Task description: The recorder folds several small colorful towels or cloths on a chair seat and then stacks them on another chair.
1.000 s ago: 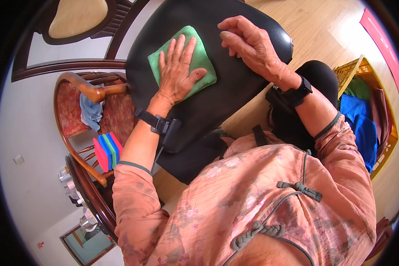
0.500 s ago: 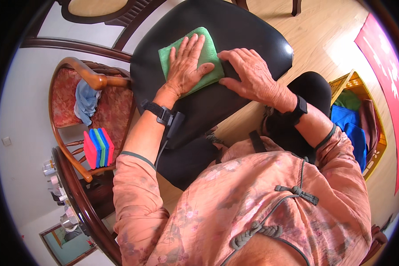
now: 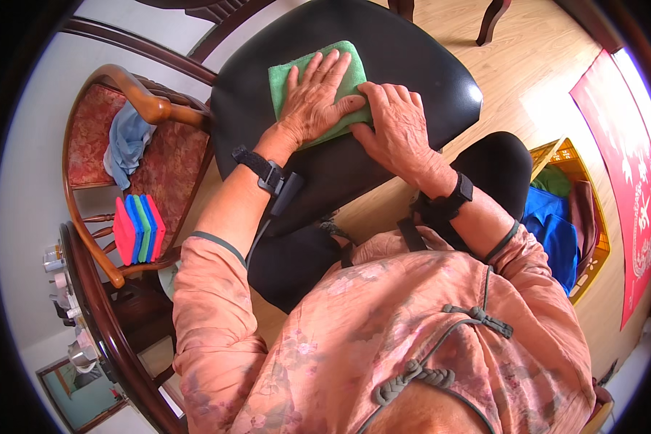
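Observation:
A folded green cloth point(image 3: 281, 81) lies flat on a black, smooth padded seat point(image 3: 419, 61). My left hand point(image 3: 315, 101) rests palm down on the cloth, fingers stretched forward and slightly spread. At the cloth's right edge is my right hand point(image 3: 398, 130). Its fingers bend lightly, with thumb and forefinger apart and their tips touching the cloth's border. The left thumb points toward the right hand. Whatever lies beneath both palms is hidden.
Left stands a wooden armchair point(image 3: 146, 105) with a light blue cloth point(image 3: 129, 145) and a stack of coloured folded pieces point(image 3: 139, 230). Right, a yellow basket point(image 3: 589, 155) holds blue, green and brown cloths, near a red mat point(image 3: 622, 173). A dark table edge point(image 3: 98, 311) curves at lower left.
My right hand has come in closer against the cloth's right edge. The left hand stays flat on the cloth. The whole view has shifted slightly.

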A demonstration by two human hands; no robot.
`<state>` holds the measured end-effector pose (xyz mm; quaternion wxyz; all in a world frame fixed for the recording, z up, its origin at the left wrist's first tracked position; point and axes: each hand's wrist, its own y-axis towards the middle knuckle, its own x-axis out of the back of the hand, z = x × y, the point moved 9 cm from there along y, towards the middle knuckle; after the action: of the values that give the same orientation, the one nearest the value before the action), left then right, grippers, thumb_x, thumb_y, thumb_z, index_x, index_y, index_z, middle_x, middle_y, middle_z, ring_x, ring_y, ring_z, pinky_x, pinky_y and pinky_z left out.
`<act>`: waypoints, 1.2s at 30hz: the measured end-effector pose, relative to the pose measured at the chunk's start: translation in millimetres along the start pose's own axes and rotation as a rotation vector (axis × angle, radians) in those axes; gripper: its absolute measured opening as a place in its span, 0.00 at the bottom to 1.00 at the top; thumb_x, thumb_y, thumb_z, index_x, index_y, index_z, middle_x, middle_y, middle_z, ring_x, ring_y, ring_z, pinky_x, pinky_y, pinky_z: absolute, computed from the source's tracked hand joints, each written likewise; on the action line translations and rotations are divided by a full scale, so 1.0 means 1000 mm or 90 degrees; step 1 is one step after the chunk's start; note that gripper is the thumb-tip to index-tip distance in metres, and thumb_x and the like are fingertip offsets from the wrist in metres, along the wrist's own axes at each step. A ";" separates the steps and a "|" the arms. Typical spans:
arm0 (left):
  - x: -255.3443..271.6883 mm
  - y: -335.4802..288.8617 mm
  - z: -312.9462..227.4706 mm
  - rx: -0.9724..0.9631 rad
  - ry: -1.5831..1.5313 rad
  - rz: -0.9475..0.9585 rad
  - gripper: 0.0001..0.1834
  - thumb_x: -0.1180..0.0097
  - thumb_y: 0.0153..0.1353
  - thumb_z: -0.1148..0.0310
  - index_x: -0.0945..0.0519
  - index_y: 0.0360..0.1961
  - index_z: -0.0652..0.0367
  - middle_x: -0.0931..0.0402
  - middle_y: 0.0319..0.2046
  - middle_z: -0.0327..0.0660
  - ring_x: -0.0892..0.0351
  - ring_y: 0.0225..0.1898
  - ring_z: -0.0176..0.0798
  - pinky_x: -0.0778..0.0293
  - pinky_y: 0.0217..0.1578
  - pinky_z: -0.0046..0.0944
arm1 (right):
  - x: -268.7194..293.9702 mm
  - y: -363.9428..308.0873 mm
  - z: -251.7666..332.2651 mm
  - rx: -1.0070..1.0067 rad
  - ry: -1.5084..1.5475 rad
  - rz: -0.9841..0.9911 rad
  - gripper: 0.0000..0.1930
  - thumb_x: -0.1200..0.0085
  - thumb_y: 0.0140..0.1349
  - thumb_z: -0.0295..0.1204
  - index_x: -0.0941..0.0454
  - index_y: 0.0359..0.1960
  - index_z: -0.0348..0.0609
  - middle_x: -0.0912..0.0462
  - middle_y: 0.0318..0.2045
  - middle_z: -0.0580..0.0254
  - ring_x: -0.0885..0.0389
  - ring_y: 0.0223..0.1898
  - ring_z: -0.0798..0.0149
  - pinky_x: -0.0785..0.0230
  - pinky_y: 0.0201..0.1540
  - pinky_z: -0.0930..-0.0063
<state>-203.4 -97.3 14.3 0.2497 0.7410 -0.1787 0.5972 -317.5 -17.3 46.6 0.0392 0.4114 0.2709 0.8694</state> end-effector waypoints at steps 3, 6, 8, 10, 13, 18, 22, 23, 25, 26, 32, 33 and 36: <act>0.001 0.000 0.000 0.006 -0.005 0.004 0.51 0.69 0.57 0.23 0.50 0.73 0.45 0.52 0.73 0.43 0.59 0.74 0.48 0.67 0.69 0.59 | 0.001 0.000 0.000 0.009 -0.002 -0.017 0.25 0.41 0.48 0.31 0.30 0.51 0.42 0.23 0.42 0.56 0.27 0.48 0.52 0.39 0.50 0.59; 0.001 0.001 -0.001 0.005 -0.008 0.001 0.51 0.69 0.56 0.23 0.50 0.73 0.45 0.52 0.73 0.43 0.59 0.74 0.48 0.67 0.70 0.59 | 0.000 -0.001 -0.002 0.007 -0.005 -0.019 0.25 0.43 0.48 0.29 0.30 0.51 0.42 0.24 0.42 0.55 0.27 0.48 0.52 0.39 0.51 0.59; 0.002 0.001 -0.001 0.004 -0.006 -0.002 0.51 0.70 0.56 0.23 0.50 0.73 0.45 0.52 0.73 0.43 0.58 0.74 0.48 0.67 0.70 0.58 | 0.000 -0.002 -0.002 0.013 -0.009 -0.021 0.24 0.46 0.48 0.27 0.30 0.51 0.41 0.24 0.42 0.55 0.27 0.48 0.52 0.39 0.51 0.59; 0.003 0.001 -0.002 0.001 -0.001 -0.009 0.52 0.70 0.56 0.23 0.50 0.73 0.45 0.52 0.72 0.43 0.58 0.74 0.48 0.67 0.70 0.58 | 0.000 -0.002 -0.001 0.015 -0.009 -0.024 0.24 0.47 0.48 0.26 0.30 0.51 0.41 0.24 0.42 0.54 0.27 0.48 0.52 0.39 0.51 0.59; 0.003 0.001 -0.002 -0.001 0.003 -0.013 0.52 0.70 0.56 0.23 0.49 0.73 0.46 0.51 0.72 0.43 0.58 0.74 0.48 0.66 0.70 0.58 | 0.000 -0.003 0.000 0.022 -0.010 -0.033 0.24 0.49 0.48 0.24 0.30 0.51 0.41 0.24 0.41 0.54 0.27 0.48 0.52 0.39 0.52 0.58; 0.003 0.001 -0.002 0.010 -0.016 -0.007 0.54 0.70 0.53 0.20 0.46 0.72 0.48 0.50 0.72 0.44 0.57 0.73 0.50 0.64 0.69 0.62 | -0.001 -0.006 -0.001 0.042 -0.003 -0.042 0.24 0.51 0.49 0.22 0.30 0.51 0.40 0.23 0.40 0.54 0.27 0.48 0.52 0.39 0.52 0.58; 0.003 0.000 -0.003 0.000 0.003 -0.003 0.52 0.73 0.56 0.22 0.49 0.73 0.46 0.51 0.72 0.44 0.58 0.74 0.48 0.66 0.70 0.57 | 0.002 -0.009 -0.008 0.041 0.038 -0.071 0.20 0.49 0.48 0.20 0.28 0.46 0.41 0.23 0.38 0.54 0.26 0.43 0.51 0.37 0.48 0.60; 0.003 0.000 -0.002 -0.002 0.003 -0.003 0.52 0.73 0.56 0.22 0.49 0.73 0.46 0.51 0.72 0.44 0.58 0.74 0.48 0.66 0.70 0.57 | 0.004 -0.010 -0.012 0.034 0.076 -0.077 0.20 0.51 0.48 0.18 0.27 0.46 0.40 0.23 0.38 0.53 0.26 0.43 0.50 0.36 0.48 0.59; 0.002 0.000 -0.002 -0.001 -0.004 0.006 0.52 0.76 0.56 0.22 0.49 0.73 0.46 0.52 0.72 0.44 0.59 0.74 0.48 0.67 0.70 0.57 | 0.015 -0.012 -0.016 0.046 0.137 -0.115 0.20 0.52 0.48 0.16 0.28 0.46 0.39 0.24 0.38 0.51 0.26 0.43 0.48 0.34 0.48 0.58; 0.002 0.000 -0.002 -0.002 -0.004 0.007 0.52 0.76 0.56 0.22 0.49 0.73 0.46 0.52 0.72 0.44 0.59 0.74 0.48 0.67 0.70 0.57 | 0.022 -0.013 -0.017 0.058 0.199 -0.151 0.21 0.54 0.48 0.14 0.28 0.47 0.38 0.24 0.38 0.50 0.27 0.43 0.47 0.33 0.48 0.58; 0.003 0.000 -0.003 -0.005 0.001 0.006 0.52 0.77 0.56 0.22 0.49 0.73 0.46 0.52 0.73 0.44 0.59 0.74 0.48 0.68 0.70 0.57 | 0.024 -0.015 -0.012 0.091 0.218 -0.131 0.18 0.54 0.46 0.12 0.24 0.40 0.41 0.23 0.40 0.54 0.26 0.44 0.48 0.29 0.47 0.59; 0.003 0.000 -0.003 -0.007 0.003 0.003 0.52 0.76 0.56 0.22 0.49 0.73 0.46 0.52 0.73 0.45 0.59 0.74 0.48 0.68 0.70 0.57 | 0.023 -0.015 -0.011 0.110 0.212 -0.129 0.17 0.53 0.46 0.12 0.23 0.37 0.42 0.22 0.40 0.55 0.25 0.43 0.49 0.29 0.47 0.59; 0.002 0.000 -0.004 -0.010 0.016 -0.003 0.51 0.75 0.57 0.23 0.49 0.73 0.46 0.52 0.72 0.45 0.58 0.74 0.48 0.67 0.70 0.57 | 0.021 -0.016 -0.011 0.130 0.197 -0.133 0.15 0.52 0.45 0.12 0.23 0.34 0.42 0.22 0.38 0.57 0.24 0.42 0.50 0.29 0.47 0.60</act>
<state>-206.6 -95.0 16.6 0.2593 0.7318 -0.1789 0.6043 -342.4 -2.6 47.5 0.0448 0.2445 0.4018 0.8813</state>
